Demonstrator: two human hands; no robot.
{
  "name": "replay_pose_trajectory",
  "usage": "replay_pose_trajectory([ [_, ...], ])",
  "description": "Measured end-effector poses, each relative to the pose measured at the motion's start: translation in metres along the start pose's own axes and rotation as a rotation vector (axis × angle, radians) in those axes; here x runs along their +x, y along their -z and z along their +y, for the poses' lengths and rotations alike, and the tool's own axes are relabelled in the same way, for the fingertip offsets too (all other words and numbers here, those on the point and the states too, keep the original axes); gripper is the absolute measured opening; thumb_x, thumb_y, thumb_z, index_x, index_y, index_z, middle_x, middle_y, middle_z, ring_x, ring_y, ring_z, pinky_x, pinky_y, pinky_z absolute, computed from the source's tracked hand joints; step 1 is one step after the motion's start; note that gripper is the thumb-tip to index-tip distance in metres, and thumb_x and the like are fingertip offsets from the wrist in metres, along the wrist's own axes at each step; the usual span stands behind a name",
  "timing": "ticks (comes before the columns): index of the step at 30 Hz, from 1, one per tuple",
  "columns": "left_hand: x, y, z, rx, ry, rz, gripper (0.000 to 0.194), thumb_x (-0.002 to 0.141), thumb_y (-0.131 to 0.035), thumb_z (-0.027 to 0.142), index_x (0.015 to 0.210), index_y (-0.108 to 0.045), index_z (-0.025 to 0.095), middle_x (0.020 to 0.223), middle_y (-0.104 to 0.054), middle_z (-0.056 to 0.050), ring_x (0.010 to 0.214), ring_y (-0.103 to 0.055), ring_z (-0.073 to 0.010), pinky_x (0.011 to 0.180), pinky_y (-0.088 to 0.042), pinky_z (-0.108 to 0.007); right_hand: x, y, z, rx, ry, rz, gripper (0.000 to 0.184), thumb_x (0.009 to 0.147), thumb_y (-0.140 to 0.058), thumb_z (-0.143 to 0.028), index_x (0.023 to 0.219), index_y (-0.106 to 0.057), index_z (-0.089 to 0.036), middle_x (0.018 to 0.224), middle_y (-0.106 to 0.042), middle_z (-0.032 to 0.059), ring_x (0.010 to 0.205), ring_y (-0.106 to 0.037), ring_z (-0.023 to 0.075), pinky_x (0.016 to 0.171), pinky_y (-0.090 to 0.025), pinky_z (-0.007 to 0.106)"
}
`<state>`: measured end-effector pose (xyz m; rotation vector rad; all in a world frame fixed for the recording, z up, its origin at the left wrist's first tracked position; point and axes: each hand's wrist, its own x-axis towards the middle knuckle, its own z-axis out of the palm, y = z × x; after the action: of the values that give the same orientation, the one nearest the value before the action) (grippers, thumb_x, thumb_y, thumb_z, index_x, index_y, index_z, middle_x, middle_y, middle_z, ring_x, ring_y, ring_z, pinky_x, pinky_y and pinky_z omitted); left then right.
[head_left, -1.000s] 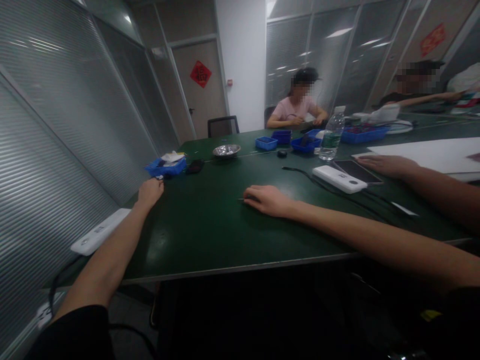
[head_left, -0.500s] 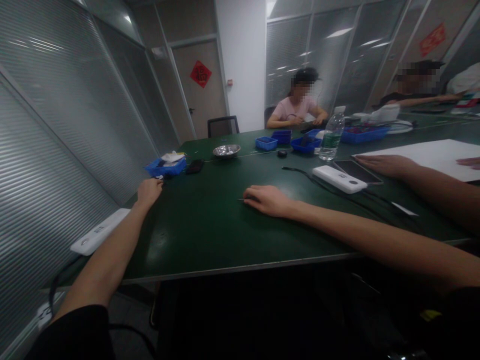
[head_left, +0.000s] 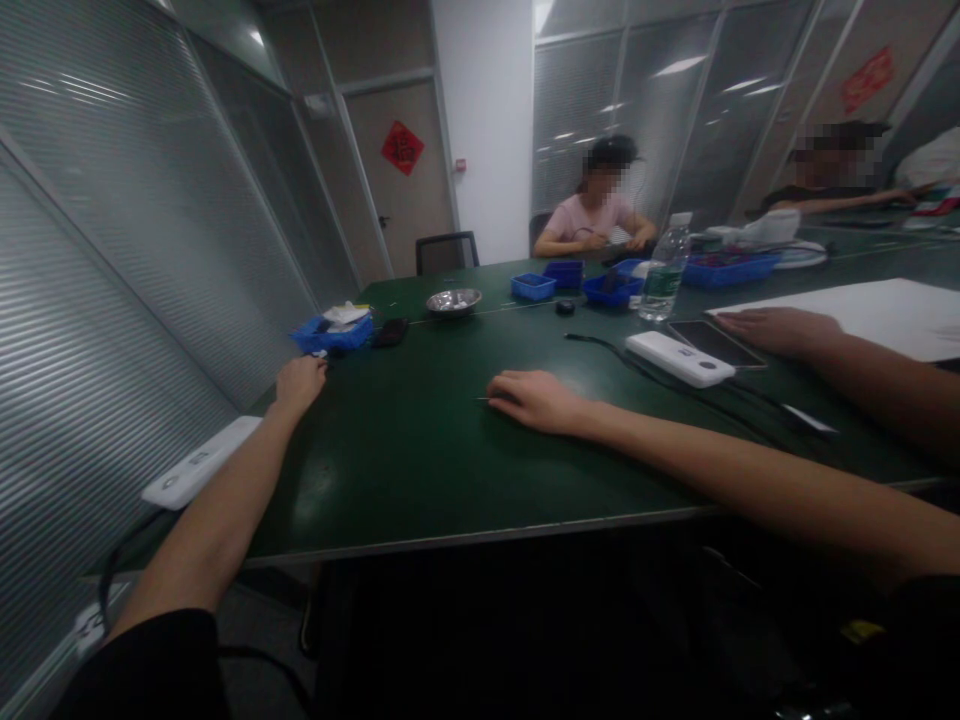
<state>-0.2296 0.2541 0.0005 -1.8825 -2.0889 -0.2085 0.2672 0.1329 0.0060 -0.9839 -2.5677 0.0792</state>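
Observation:
My left hand [head_left: 300,385] rests on the green table [head_left: 390,470] at the left, just in front of a blue basket [head_left: 334,332]. Its fingers are closed, and a small white and dark bit shows at the fingertips, too small to name. Near the middle of the table lies my right hand [head_left: 536,400], fingers curled together. A thin, needle-like metal piece [head_left: 481,399] sticks out to the left from between them; the rest of it is hidden in the hand. Beyond both hands stands a shallow metal bowl [head_left: 453,302] with something pale inside.
A dark flat object [head_left: 391,333] lies beside the basket. White power banks [head_left: 679,358] with black cables lie on both sides. At the right are a water bottle [head_left: 664,270], a phone [head_left: 716,344] and another person's hand [head_left: 780,328] on a white sheet [head_left: 877,310]. People sit opposite.
My two hands have stayed in place. At the right edge, the neighbour's farther hand has moved off its spot on the white sheet, leaving only a blur.

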Motion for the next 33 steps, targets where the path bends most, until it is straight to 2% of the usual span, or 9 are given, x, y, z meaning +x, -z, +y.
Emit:
replay_pose_trajectory([
  [7,-0.002,-0.003,-0.001,-0.008,-0.003,0.065,0.045,0.101,-0.045,0.034,0.136,-0.066,0.016,0.119,-0.072,-0.022,0.109,-0.068,-0.0369,0.090,-0.051,-0.043,0.000,0.000,0.000,-0.001,0.013,0.002,0.026,0.105,-0.051,-0.040,0.117,-0.063,-0.021,0.109,-0.068,0.0068,0.081,-0.062,0.0179,0.068,-0.041,0.029],
  [14,-0.002,0.002,0.000,-0.013,0.012,0.016,0.035,0.100,-0.047,0.032,0.121,-0.071,0.017,0.117,-0.073,-0.020,0.108,-0.068,-0.0335,0.090,-0.051,-0.038,-0.001,0.002,-0.001,0.004,0.019,-0.005,0.025,0.105,-0.050,-0.040,0.116,-0.063,-0.021,0.109,-0.068,0.0068,0.081,-0.062,0.0175,0.068,-0.041,0.029],
  [22,-0.004,0.005,0.005,-0.012,0.026,0.021,0.036,0.098,-0.047,0.032,0.118,-0.072,0.016,0.114,-0.073,-0.020,0.107,-0.068,-0.0354,0.090,-0.052,-0.041,0.000,-0.002,0.002,0.008,0.019,0.014,0.024,0.104,-0.052,-0.039,0.115,-0.064,-0.021,0.108,-0.069,0.0074,0.081,-0.062,0.0180,0.068,-0.042,0.030],
  [28,-0.008,0.008,0.009,-0.029,0.052,0.068,0.037,0.098,-0.050,0.032,0.127,-0.064,0.014,0.115,-0.072,-0.019,0.107,-0.068,-0.0333,0.089,-0.052,-0.039,0.000,-0.001,0.002,0.007,0.014,0.000,0.024,0.104,-0.052,-0.038,0.116,-0.064,-0.021,0.109,-0.069,0.0075,0.081,-0.061,0.0176,0.067,-0.041,0.029],
  [33,-0.007,0.006,0.006,-0.023,0.030,0.044,0.033,0.099,-0.048,0.032,0.118,-0.067,0.014,0.112,-0.072,-0.020,0.105,-0.068,-0.0345,0.088,-0.052,-0.040,0.001,0.001,0.000,0.003,0.008,-0.008,0.025,0.104,-0.052,-0.039,0.116,-0.064,-0.021,0.109,-0.069,0.0072,0.081,-0.061,0.0172,0.067,-0.041,0.028],
])
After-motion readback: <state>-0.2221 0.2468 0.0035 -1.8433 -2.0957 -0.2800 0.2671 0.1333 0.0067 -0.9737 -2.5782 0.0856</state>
